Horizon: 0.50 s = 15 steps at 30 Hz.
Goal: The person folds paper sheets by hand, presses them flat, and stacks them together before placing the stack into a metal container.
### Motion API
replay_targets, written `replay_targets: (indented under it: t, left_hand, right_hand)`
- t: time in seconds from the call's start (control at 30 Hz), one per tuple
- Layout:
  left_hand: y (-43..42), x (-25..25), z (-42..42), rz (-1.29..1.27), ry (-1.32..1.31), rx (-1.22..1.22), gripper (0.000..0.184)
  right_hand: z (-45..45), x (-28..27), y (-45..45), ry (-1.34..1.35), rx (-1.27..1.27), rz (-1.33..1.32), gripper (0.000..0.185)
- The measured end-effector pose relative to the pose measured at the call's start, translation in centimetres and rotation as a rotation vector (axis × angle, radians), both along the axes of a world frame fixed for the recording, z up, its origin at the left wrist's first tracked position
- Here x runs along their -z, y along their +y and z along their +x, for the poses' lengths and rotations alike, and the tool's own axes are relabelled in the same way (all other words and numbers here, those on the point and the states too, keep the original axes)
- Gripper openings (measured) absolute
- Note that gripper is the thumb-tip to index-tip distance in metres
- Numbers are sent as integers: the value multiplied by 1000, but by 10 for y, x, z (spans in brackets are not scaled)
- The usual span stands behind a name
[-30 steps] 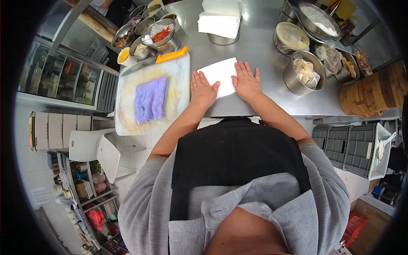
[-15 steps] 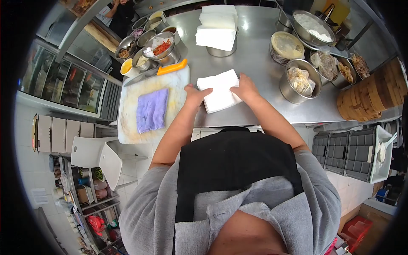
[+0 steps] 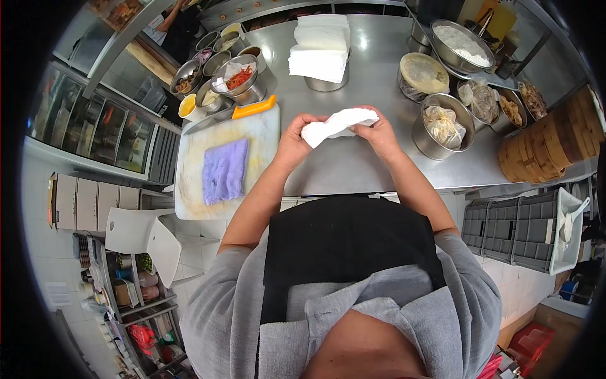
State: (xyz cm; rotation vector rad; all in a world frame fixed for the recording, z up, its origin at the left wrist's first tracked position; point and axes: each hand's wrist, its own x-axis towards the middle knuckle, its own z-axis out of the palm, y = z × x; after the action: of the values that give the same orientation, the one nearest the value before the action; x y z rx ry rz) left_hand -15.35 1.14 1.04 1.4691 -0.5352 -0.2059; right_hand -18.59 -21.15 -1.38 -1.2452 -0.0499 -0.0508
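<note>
Between my two hands is a small stack of white paper napkins (image 3: 344,122), bent into a curve and lifted off the steel table (image 3: 341,170). My left hand (image 3: 298,140) is closed on its left end. Gripping the right end is my right hand (image 3: 380,136), thumb on the near side. Beyond them, a taller pile of white paper napkins (image 3: 320,44) rests on top of a round metal container (image 3: 328,82). To the left, a folded purple cloth (image 3: 225,170) lies on a white cutting board (image 3: 262,145), near a knife with an orange handle (image 3: 254,108).
Metal bowls of ingredients (image 3: 238,79) crowd the back left. On the right are a lidded tub (image 3: 424,72), a metal pot with a plastic bag (image 3: 442,129), a bowl of white powder (image 3: 463,44) and stacked bamboo steamers (image 3: 549,142). Another person (image 3: 173,25) stands at the far left.
The napkin stack lay flat and low between my hands; now it is raised and bent into an arch. Both hands have changed from pressing its sides to gripping its ends.
</note>
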Motion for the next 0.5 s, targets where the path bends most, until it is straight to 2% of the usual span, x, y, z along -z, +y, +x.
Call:
replay_targets:
  t: [0.1, 0.2, 0.3, 0.33, 0.43, 0.5]
  left_hand:
    - [3, -7, -6, 12, -144, -98, 32]
    - [4, 0, -10, -53, -169, -130, 39]
    - [-1, 33, -5, -60, -38, -170, 47]
    - [2, 36, -8, 41, 140, -188, 51]
    - [0, 40, -8, 54, 148, -154, 54]
    - [-1, 40, -7, 23, 139, -159, 49]
  right_hand:
    - [-3, -12, 4, -109, 71, -116, 33]
    - [-14, -23, 7, -111, 66, -72, 37]
    - [-10, 4, 5, -113, 87, -269, 45]
    - [-8, 13, 6, -88, 76, -251, 47]
    - [-10, 20, 12, -12, 64, -225, 50]
    - [-10, 14, 15, 20, 92, -244, 50]
